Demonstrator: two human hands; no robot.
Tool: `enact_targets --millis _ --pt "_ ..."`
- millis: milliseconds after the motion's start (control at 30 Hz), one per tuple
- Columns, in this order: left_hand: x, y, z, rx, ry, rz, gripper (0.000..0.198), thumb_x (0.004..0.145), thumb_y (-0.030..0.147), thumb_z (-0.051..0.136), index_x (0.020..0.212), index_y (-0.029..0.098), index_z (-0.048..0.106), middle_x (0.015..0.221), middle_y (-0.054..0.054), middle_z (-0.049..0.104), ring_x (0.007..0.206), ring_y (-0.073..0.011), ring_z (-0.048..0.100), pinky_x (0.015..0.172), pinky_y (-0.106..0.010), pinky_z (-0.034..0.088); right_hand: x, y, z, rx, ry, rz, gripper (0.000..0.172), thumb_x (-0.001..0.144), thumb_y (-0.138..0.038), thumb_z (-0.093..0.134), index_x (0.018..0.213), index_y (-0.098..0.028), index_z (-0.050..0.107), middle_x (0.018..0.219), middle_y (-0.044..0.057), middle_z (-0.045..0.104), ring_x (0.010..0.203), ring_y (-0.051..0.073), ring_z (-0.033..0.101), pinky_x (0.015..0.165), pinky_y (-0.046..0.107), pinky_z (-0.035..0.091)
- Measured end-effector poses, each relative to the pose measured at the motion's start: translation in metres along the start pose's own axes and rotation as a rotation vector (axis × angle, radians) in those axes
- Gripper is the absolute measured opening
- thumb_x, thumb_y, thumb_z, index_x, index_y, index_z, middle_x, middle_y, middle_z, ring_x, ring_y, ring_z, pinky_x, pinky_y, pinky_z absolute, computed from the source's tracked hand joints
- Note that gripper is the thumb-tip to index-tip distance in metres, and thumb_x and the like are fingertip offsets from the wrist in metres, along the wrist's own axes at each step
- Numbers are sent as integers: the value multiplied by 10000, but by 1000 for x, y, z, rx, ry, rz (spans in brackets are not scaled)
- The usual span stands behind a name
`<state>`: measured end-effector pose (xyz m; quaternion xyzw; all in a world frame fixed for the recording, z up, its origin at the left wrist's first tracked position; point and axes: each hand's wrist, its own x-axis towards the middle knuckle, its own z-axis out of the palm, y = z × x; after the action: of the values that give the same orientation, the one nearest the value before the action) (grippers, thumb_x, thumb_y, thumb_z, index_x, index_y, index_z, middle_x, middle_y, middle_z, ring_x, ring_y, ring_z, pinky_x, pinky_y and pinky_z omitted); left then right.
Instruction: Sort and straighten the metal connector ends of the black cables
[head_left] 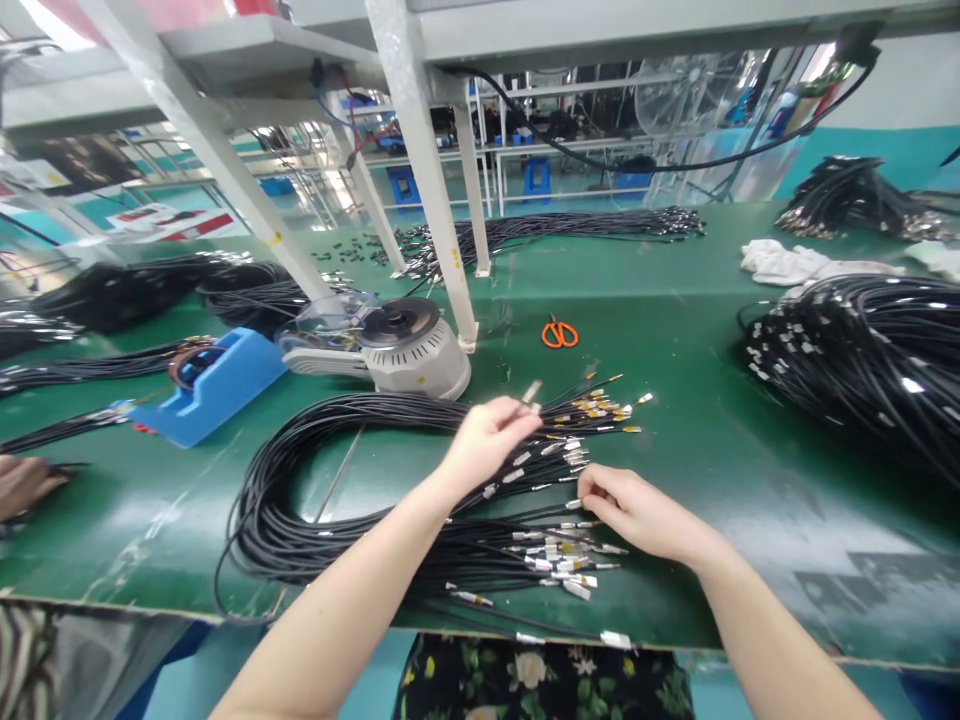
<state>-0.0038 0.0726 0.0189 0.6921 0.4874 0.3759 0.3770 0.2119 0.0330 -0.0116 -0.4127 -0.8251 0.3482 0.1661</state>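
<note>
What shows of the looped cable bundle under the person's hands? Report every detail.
The looped cable bundle lies on the green tabletop: many thin, black, rubbery-looking cables, bent into a sideways U that closes at the left. Both ends point right, fanned, with white tags and some yellowish pieces. In this view, the left hand overlaps the upper end; the right hand appears to pinch one cable tip.

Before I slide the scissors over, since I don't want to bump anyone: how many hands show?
3: the wearer's left hand over the cables, their right hand at the cable ends, and a co-worker's hand at the left edge. Another may be hidden there.
</note>
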Motion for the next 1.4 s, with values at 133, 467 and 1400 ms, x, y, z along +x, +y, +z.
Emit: enact_targets --millis 133,467,1400 --pt "-2 -6 18 314 -117 95 328 782 292 541 1098 201 538 965 -39 565 853 -168 526 766 -289 427 0 -1 -1 90 22 14 118 843 -146 413 757 -181 486 686 -20 529 602 106 440 562 213 356" --pt "-42 8 33 604 -435 228 267 898 254 353 770 179 575 756 -15 603 748 -160 497 709 -274 385 1 -2 -1 282 67 50 102 856 -174 411 824 -176 508 726 -13 551 636 102 498 596 205 388" --pt "-31 11 28 272 -180 49 264 882 276 361 733 173 553 665 7 561 634 -122 521 604 -220 389 -7 0 -19 123 -143 35 150 820 -210 467 718 -152 560 641 -19 545 586 98 469 544 193 349"
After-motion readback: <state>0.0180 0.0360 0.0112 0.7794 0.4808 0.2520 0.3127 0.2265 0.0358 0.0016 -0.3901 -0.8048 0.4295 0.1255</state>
